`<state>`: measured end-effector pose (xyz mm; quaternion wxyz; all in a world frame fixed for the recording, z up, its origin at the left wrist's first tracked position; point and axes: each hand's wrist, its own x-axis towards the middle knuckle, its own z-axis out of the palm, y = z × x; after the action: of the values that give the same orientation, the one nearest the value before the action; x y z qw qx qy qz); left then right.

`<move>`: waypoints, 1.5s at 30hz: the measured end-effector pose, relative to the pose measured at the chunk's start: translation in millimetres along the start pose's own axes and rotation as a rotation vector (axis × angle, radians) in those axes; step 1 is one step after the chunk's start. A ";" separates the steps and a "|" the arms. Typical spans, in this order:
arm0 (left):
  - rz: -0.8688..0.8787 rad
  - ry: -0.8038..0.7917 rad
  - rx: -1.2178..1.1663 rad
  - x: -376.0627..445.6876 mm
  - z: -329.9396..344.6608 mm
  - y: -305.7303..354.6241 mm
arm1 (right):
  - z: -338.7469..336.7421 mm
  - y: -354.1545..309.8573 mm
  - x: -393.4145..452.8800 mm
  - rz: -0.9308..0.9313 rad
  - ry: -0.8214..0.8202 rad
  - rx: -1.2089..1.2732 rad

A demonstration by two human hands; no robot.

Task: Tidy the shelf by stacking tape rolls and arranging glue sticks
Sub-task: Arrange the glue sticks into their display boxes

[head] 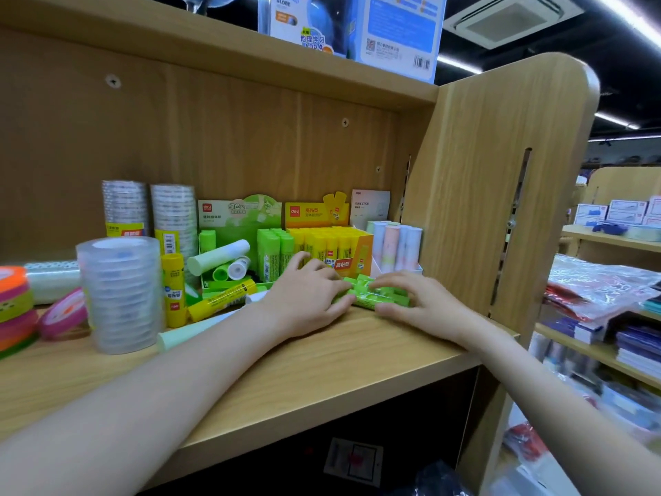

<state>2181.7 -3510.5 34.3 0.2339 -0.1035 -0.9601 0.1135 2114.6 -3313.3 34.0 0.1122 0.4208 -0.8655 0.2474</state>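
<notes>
Premises: a stationery shop. Wooden display shelf (322,356) carries branded yellow cardboard display box of glue sticks (332,245), stacked clear tape rolls (121,295) and boxed globe (357,26) overhead. Further stocked wooden shelving (608,241) stands far right under ceiling strip lights (459,64).

Both hands gather green glue sticks near the front right of the shelf.

The left hand (307,291) and right hand (418,302) curl around a small bunch of green glue sticks (372,293) lying on the shelf (322,370), just in front of a yellow display box (332,241) of upright sticks. Toward the left edge stands a stack of clear tape rolls (120,293), with a yellow glue stick (174,289) upright beside it and two taller tape stacks (150,213) behind.
</notes>
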 end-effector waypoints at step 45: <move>-0.055 -0.058 -0.261 -43.4 -24.1 -11.0 | -8.3 -15.7 67.2 0.106 0.709 0.834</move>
<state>2229.2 -3527.8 39.6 0.1938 -0.1034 -0.9754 -0.0159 2085.1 -3362.5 73.3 0.2080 0.2764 -0.6231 0.7015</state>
